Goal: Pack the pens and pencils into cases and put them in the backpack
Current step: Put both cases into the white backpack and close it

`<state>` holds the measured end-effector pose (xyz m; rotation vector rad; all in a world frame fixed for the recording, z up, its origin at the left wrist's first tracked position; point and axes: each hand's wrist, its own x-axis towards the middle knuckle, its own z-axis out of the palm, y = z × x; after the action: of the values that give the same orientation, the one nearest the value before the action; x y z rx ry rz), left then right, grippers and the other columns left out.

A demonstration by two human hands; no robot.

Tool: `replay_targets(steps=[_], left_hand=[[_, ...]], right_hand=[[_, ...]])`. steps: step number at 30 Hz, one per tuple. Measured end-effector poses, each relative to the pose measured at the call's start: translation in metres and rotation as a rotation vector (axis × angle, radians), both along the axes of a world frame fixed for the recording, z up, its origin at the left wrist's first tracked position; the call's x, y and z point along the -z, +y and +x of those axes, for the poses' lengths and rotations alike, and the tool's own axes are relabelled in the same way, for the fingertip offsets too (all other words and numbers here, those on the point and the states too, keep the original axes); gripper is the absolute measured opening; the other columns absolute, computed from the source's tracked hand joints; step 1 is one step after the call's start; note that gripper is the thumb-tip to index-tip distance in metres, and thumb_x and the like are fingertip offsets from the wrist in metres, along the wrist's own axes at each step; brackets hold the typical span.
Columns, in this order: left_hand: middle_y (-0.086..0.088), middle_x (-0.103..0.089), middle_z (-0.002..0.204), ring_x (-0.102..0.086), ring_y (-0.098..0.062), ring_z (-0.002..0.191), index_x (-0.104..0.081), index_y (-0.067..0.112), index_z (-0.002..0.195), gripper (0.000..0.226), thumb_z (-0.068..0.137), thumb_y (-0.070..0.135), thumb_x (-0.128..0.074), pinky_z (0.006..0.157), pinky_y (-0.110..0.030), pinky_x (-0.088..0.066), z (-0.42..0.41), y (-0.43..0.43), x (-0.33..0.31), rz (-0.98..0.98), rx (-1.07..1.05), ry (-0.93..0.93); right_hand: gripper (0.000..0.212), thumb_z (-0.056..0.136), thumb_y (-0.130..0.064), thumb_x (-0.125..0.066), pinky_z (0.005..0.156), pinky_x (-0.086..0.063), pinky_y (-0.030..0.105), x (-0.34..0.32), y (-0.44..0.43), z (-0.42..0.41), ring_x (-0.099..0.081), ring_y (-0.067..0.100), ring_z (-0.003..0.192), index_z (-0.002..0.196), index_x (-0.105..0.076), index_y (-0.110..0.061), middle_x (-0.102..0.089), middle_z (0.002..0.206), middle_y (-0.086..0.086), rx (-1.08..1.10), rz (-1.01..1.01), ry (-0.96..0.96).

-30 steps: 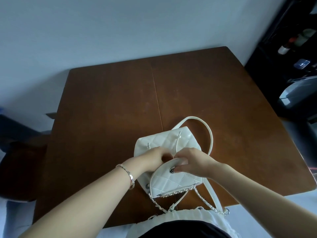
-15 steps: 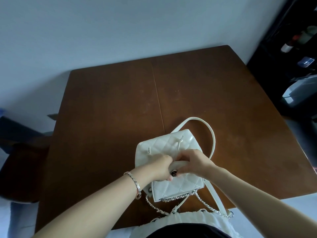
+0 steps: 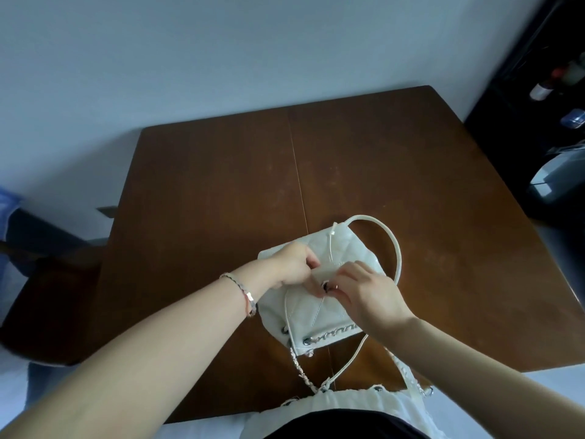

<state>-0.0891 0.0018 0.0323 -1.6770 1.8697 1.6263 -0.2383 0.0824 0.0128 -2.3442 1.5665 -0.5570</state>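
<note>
Both hands meet at the backpack (image 3: 319,274) flap's snap: left hand (image 3: 292,266) and right hand (image 3: 368,294) each pinch it, equally near.

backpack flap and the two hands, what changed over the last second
Both hands slid up the flap toward its tip: the left hand and right hand now pinch around the dark snap on the white backpack, showing more of the quilted flap below them. The backpack stays in the same spot on the table, with its strap looped as before.
</note>
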Motion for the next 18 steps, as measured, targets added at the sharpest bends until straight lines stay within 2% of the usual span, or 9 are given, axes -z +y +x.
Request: replay_targets(steps=[2,5,8,11,14,17,18], left_hand=[[0.0,-0.067,0.076,-0.064,-0.022,0.082,-0.07,0.017,0.07,0.022,0.061,0.003,-0.084,0.077,-0.033,-0.056,0.001,-0.006,-0.005,0.056,-0.118,0.058],[-0.011,-0.07,0.088,-0.066,-0.031,0.093,-0.073,0.011,0.074,0.022,0.058,0.0,-0.085,0.091,-0.044,-0.054,0.003,-0.009,-0.008,0.15,-0.266,0.143],[-0.014,-0.071,0.09,-0.066,-0.033,0.093,-0.075,0.007,0.08,0.022,0.062,-0.004,-0.081,0.092,-0.043,-0.053,0.003,-0.004,-0.005,0.213,-0.393,0.214],[-0.013,-0.07,0.091,-0.066,-0.029,0.091,-0.073,0.003,0.091,0.025,0.068,-0.005,-0.076,0.091,-0.038,-0.053,0.004,0.005,0.006,0.252,-0.486,0.225],[-0.013,-0.066,0.099,-0.061,-0.03,0.105,-0.064,0.007,0.099,0.03,0.073,-0.004,-0.073,0.095,-0.039,-0.049,0.007,0.011,0.018,0.309,-0.584,0.225],[-0.014,-0.06,0.106,-0.055,-0.031,0.111,-0.05,0.012,0.102,0.037,0.076,-0.007,-0.069,0.097,-0.04,-0.046,0.008,0.012,0.023,0.323,-0.693,0.267],[-0.013,-0.059,0.101,-0.055,-0.031,0.107,-0.049,0.012,0.096,0.036,0.076,-0.01,-0.068,0.095,-0.04,-0.045,0.008,0.013,0.024,0.331,-0.732,0.288]], right_hand=[[0.012,0.065,-0.012,-0.081,0.038,-0.052,0.033,-0.01,-0.008,0.001,-0.063,0.024,0.063,0.072,-0.071,-0.013,-0.065,0.071,0.004,0.062,-0.024,0.034],[0.005,0.07,-0.009,-0.074,0.044,-0.052,0.033,-0.024,-0.018,0.002,-0.064,0.027,0.069,0.072,-0.07,-0.012,-0.065,0.074,0.005,0.087,-0.016,0.062],[0.006,0.079,-0.009,-0.063,0.053,-0.051,0.034,-0.025,-0.025,0.002,-0.061,0.026,0.082,0.078,-0.07,-0.011,-0.065,0.084,0.006,0.12,0.052,0.104],[0.009,0.08,-0.005,-0.061,0.061,-0.05,0.037,-0.019,-0.029,0.005,-0.061,0.03,0.087,0.082,-0.068,-0.008,-0.064,0.086,0.009,0.055,0.094,0.124],[0.023,0.093,-0.017,-0.046,0.076,-0.042,0.032,-0.018,-0.037,0.009,-0.053,0.022,0.107,0.106,-0.065,-0.012,-0.058,0.109,0.004,-0.017,0.249,0.228],[0.023,0.092,-0.025,-0.049,0.078,-0.041,0.029,-0.019,-0.046,0.003,-0.053,0.017,0.106,0.106,-0.066,-0.017,-0.059,0.112,0.0,-0.001,0.367,0.12],[0.021,0.091,-0.025,-0.053,0.079,-0.042,0.028,-0.018,-0.046,0.001,-0.054,0.017,0.104,0.104,-0.068,-0.016,-0.06,0.111,0.0,-0.001,0.396,0.074]])
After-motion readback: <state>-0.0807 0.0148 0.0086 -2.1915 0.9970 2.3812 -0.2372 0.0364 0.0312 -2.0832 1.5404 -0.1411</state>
